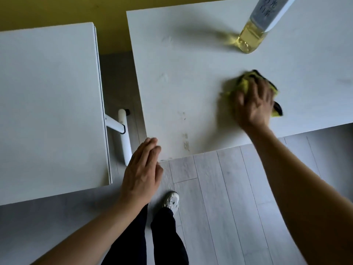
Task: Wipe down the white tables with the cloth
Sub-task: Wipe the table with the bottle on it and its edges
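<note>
Two white tables stand side by side with a gap between them: the left table (47,102) and the right table (181,73). My right hand (252,106) presses a yellow cloth with dark trim (246,81) flat on the right table near its front edge; hand and cloth are motion-blurred. Smudges and dried marks (186,139) run along the right table's front-left part. My left hand (142,173), fingers straight and together, holds nothing and hovers at the right table's front-left corner.
A clear bottle of yellow liquid (252,35) stands at the back right of the right table. A white table leg (124,134) shows in the gap. Grey plank floor (219,188), my dark trousers and a white shoe (172,200) are below.
</note>
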`<state>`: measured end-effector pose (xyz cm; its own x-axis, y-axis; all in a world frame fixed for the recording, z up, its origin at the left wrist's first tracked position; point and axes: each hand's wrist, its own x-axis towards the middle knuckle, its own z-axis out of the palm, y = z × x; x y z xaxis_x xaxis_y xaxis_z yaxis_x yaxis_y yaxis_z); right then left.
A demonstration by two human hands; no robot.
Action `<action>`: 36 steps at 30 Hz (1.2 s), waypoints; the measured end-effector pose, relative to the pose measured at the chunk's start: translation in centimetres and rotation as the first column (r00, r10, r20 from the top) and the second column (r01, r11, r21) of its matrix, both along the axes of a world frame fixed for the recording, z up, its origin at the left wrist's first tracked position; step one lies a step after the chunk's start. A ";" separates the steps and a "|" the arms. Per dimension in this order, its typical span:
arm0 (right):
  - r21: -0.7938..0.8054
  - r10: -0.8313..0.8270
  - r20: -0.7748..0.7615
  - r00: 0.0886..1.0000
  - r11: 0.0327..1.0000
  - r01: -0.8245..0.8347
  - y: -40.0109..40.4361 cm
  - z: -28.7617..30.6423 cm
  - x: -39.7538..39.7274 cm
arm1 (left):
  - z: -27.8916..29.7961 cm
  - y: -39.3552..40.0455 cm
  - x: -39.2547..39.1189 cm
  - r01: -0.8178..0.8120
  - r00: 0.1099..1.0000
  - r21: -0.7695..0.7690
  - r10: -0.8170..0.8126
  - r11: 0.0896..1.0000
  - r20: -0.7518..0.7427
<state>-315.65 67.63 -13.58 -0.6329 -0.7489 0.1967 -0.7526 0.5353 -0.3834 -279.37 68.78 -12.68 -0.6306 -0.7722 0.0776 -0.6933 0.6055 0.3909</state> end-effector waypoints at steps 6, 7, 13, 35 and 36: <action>0.036 0.042 0.006 0.999 0.998 -0.043 -2.9 0.3 3.3 | 0.4 -1.1 -0.9 -0.031 0.999 0.000 0.031 1.000 0.026; 0.013 0.155 0.013 0.988 0.988 -0.156 -4.4 0.3 5.2 | 0.4 -1.5 -1.0 -0.021 0.999 -0.003 0.021 1.000 0.025; -0.026 0.690 0.070 0.721 0.723 -0.690 -12.3 0.8 16.8 | -0.3 -3.3 -1.0 0.025 0.999 -0.033 -0.024 0.999 0.028; 0.033 0.391 0.056 0.919 0.919 -0.393 -22.3 0.2 6.4 | -1.7 -15.8 -9.8 -0.060 0.993 0.035 0.063 0.998 -0.095; 0.028 0.485 0.075 0.871 0.873 -0.488 -24.1 0.4 7.8 | -1.7 -15.8 -9.9 -0.063 0.994 0.035 0.066 0.997 -0.092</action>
